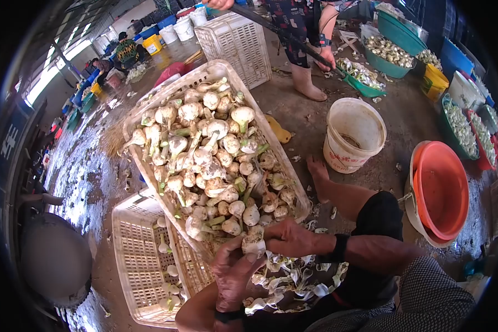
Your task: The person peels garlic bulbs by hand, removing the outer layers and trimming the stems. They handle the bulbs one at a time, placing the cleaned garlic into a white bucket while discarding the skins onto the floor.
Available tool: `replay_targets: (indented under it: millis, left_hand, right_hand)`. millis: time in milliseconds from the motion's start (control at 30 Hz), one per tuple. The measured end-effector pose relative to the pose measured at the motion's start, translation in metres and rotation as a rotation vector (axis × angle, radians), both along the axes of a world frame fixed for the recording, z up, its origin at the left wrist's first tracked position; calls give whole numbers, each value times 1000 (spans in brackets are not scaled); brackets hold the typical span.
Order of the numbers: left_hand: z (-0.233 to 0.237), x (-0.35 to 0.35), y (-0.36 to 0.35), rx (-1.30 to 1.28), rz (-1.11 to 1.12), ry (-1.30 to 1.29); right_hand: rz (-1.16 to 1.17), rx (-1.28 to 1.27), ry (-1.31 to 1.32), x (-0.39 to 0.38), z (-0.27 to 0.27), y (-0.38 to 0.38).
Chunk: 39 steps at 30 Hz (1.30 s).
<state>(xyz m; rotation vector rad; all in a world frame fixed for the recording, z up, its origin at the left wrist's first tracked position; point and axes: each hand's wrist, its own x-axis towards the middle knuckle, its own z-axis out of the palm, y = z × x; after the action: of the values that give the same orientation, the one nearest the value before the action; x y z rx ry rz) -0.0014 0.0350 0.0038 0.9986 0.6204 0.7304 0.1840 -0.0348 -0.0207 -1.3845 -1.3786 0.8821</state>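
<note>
**Head view: both hands on one garlic bulb, big crate mostly unworked**

Left hand (232,271) is curled closed under the garlic bulb (253,242) and grips it from below. Right hand (290,238) is closed on the same bulb from the right side, fingers over the top. The bulb sits between the two hands, just in front of the near end of the full crate (221,69) and above the person's lap.

Loose peels (293,276) are heaped right under and beside the hands. The full crate is tilted and piled with bulbs, many with green stems on. The second crate (133,243), to the left and lower, holds only a few bulbs.

Judged progress: early. There are some peels and a handful of bulbs in the second crate, and the large pile is left to do.

Bulb axis: it looks to run roughly away from the person, toward the full crate. I cannot tell which end is stem or root, as the fingers cover too much of it.

Farther out, a white bucket (343,155) and an orange basin (442,188) stand on the floor to the right.
</note>
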Motion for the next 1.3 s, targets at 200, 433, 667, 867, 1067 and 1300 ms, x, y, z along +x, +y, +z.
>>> replay_targets:
  millis: [200,433,667,867,1067,1300]
  left_hand:
    - [15,-10,14,-254,-172,-272]
    - [8,-16,17,-348,-190,-350]
    - [12,-10,15,-300,-180,-300]
    - [-1,-10,15,-250,-216,-241]
    - [-2,-9,15,-287,-225,-301]
    - [0,-8,15,-252,-228,-241]
  right_hand:
    - [340,-240,-416,-6,-22,-23]
    - [306,-58,-473,4,-27,-23]
    - [289,-15,79,16,22,-12]
    - [327,64,17,18,29,-16]
    - [375,16,37,23,28,-18]
    - [318,79,-41,16,38,-19]
